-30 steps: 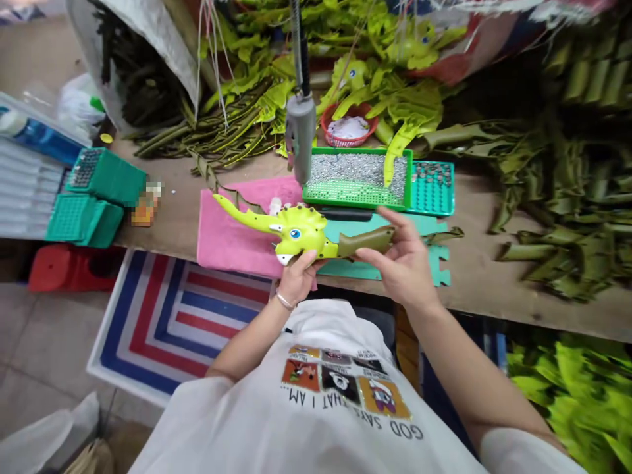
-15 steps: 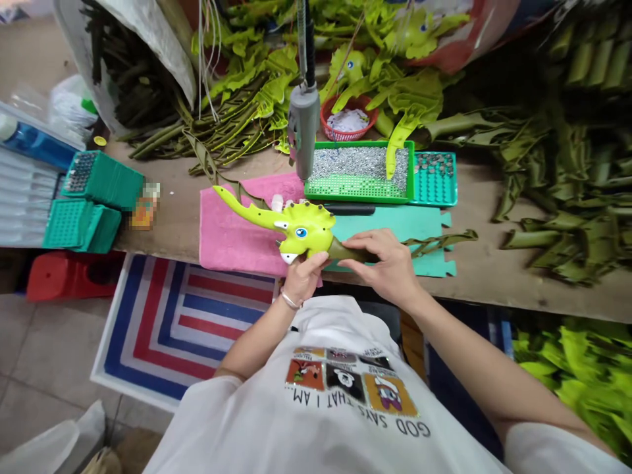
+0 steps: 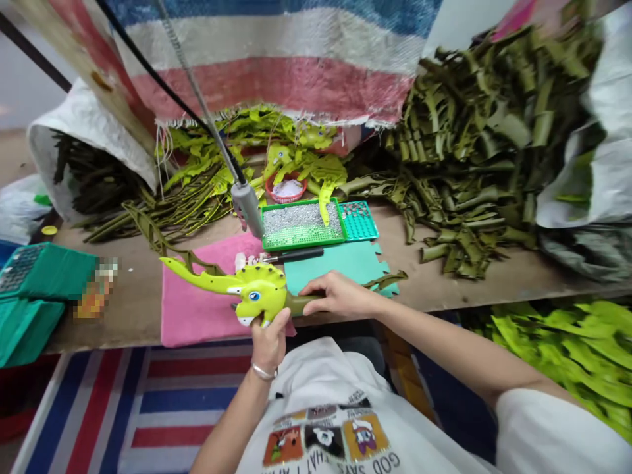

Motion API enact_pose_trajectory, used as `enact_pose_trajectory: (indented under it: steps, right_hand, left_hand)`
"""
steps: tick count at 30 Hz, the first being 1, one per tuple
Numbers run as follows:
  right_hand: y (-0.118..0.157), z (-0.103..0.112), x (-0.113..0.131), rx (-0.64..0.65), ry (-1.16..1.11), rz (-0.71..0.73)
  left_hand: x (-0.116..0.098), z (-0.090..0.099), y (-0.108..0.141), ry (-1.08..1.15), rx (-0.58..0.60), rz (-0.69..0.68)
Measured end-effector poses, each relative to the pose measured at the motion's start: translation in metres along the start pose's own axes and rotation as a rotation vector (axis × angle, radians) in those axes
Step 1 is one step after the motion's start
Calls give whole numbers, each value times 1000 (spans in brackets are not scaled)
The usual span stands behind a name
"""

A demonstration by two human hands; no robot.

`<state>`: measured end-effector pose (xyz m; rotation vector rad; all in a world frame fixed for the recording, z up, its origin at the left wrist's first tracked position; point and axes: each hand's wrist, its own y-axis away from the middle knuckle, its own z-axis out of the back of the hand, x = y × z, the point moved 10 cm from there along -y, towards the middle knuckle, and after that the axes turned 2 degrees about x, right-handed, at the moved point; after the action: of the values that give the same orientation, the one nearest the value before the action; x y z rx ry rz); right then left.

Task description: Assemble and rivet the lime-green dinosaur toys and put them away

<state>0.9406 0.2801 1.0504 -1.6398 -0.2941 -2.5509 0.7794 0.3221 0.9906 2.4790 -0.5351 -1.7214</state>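
Note:
My left hand (image 3: 270, 341) is closed on the underside of a lime-green plastic dinosaur head (image 3: 269, 289), thumb near its jaw. The head has a blue eye, white horns and a scalloped frill; a long curved lime strip reaches out to the left. My right hand (image 3: 340, 295) pinches an olive-green plastic piece (image 3: 297, 303) that meets the back of the head. Whether the two are fastened cannot be seen. Beneath them lie a pink cloth (image 3: 182, 316) and a teal foam mat (image 3: 323, 263). A dark-handled tool (image 3: 301, 254) rests beyond my hands.
A grey power screwdriver (image 3: 249, 207) hangs over the bench beside a green basket (image 3: 306, 246) of small screws. A teal tray (image 3: 368, 232) adjoins it. Olive parts (image 3: 464, 210) pile up at right; lime parts (image 3: 207, 161) lie behind. Green boxes (image 3: 54, 270) stand at left.
The view has tilted upward and turned right, showing more of the olive pile and a striped hanging sheet. Both hands keep the same hold on the dinosaur head and olive piece.

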Motion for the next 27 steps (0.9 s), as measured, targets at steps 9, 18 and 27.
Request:
enact_pose_trajectory:
  steps: [9,18,27]
  right_hand:
    - [-49,-20,-18,99,132,-27]
    - [-10,43,-33,-292,170,33]
    - [96,192,-123,-853,173,-187]
  left_hand:
    - [40,14,49,-139,166,434]
    - [-15,-98,30,-1523,716,-966]
    - [11,-106,28,-1824,746,-1155]
